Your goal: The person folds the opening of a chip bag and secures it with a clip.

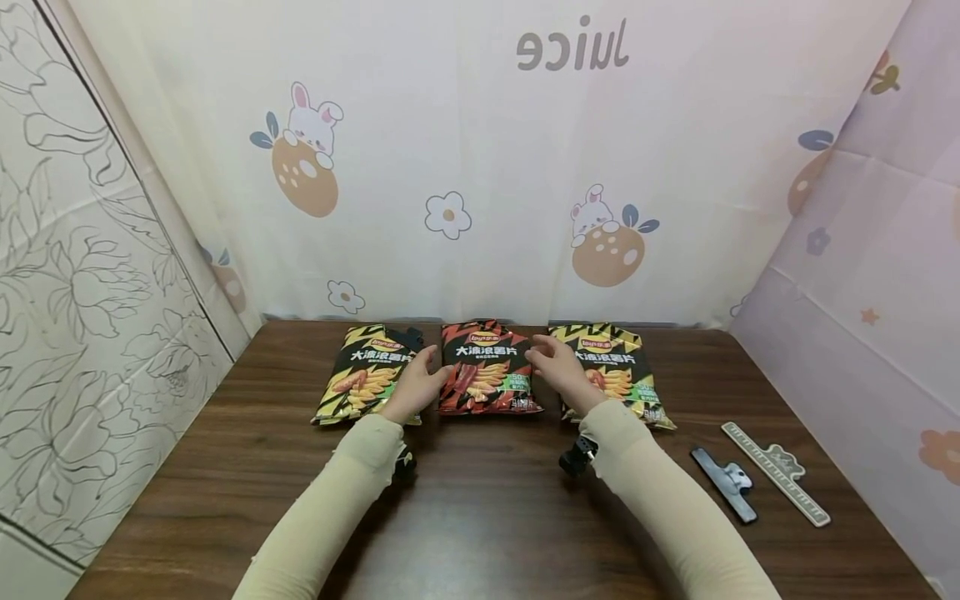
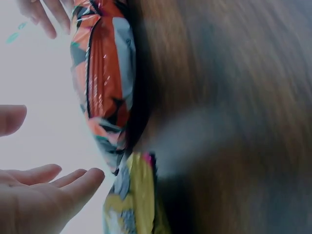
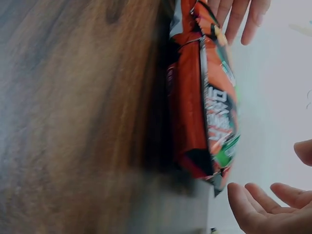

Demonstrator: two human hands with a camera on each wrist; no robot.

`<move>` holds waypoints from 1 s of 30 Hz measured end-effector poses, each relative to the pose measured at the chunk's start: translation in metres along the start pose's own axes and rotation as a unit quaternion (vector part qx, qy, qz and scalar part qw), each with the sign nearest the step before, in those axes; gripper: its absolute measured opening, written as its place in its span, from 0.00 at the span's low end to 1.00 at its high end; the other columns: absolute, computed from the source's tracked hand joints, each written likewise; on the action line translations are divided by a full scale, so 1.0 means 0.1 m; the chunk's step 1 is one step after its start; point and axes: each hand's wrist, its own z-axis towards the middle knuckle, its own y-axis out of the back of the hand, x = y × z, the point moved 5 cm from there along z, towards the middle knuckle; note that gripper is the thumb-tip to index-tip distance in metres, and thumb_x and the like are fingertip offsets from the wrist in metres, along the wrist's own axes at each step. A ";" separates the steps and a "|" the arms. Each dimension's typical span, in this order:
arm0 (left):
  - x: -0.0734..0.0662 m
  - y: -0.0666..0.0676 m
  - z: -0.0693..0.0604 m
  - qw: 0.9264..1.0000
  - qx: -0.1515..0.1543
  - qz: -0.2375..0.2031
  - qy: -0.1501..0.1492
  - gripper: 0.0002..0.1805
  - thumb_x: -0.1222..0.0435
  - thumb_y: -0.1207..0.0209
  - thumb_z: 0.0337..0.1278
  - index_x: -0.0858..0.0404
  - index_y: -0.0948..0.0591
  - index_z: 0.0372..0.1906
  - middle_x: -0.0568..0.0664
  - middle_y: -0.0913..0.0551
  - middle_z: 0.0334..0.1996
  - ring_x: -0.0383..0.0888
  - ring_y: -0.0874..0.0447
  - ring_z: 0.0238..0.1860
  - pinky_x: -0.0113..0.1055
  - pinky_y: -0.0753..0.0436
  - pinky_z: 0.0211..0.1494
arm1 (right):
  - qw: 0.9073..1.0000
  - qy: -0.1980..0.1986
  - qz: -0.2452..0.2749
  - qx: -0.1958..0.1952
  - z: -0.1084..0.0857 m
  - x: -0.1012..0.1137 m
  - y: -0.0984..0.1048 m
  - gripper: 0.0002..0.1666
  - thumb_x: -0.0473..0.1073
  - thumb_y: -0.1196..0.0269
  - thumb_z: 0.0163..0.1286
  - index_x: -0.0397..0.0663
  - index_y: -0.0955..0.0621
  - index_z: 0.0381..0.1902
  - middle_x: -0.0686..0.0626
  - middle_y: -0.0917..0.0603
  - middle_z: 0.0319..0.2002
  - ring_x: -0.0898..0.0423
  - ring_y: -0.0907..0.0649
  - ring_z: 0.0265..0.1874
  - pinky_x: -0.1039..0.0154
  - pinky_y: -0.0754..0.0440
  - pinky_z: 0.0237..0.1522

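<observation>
Three chip bags lie in a row at the table's back: a yellow-black one on the left [image 1: 360, 375], a red-black one in the middle [image 1: 487, 371], another yellow-black one on the right [image 1: 618, 375]. The left hand [image 1: 417, 385] hovers between the left and middle bags, fingers relaxed, holding nothing. Over the gap between the middle and right bags is the right hand [image 1: 562, 371], its fingers loosely bent and empty. Both wrist views show the red bag [image 2: 109, 68] [image 3: 202, 107] from its edge, with the left hand [image 2: 44, 195] and right hand [image 3: 273, 204] apart from it.
A grey clip [image 1: 725, 485] and a longer white clip [image 1: 777, 475] lie on the brown table [image 1: 480, 517] at the right. A printed curtain [image 1: 450, 150] hangs behind the bags. Something small and black [image 1: 405, 337] is at the left bag's upper corner.
</observation>
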 end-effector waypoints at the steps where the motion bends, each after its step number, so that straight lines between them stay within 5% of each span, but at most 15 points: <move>1: 0.01 -0.02 0.01 1.000 0.002 0.004 0.005 0.37 0.55 0.47 0.71 0.65 0.45 0.76 0.64 0.40 0.74 0.62 0.41 0.73 0.59 0.35 0.70 | 1.000 -0.006 0.004 0.001 0.01 -0.03 0.00 0.34 0.45 0.49 0.78 0.43 0.43 0.76 0.35 0.34 0.69 0.39 0.30 0.68 0.45 0.29 0.66; 15: 0.08 -0.21 0.12 0.999 -0.004 -0.005 0.053 0.39 0.54 0.47 0.69 0.67 0.46 0.76 0.63 0.40 0.74 0.59 0.38 0.73 0.56 0.33 0.70 | 0.998 -0.061 0.017 -0.005 0.10 -0.31 -0.09 0.36 0.44 0.49 0.76 0.40 0.45 0.77 0.34 0.37 0.70 0.39 0.30 0.68 0.47 0.28 0.65; 30: 0.13 -0.26 0.23 0.999 -0.010 0.002 0.052 0.36 0.58 0.46 0.69 0.70 0.44 0.75 0.65 0.39 0.73 0.59 0.38 0.72 0.55 0.33 0.70 | 0.997 -0.070 -0.008 -0.012 0.15 -0.37 -0.15 0.36 0.46 0.47 0.76 0.38 0.43 0.76 0.36 0.34 0.71 0.40 0.27 0.66 0.45 0.28 0.65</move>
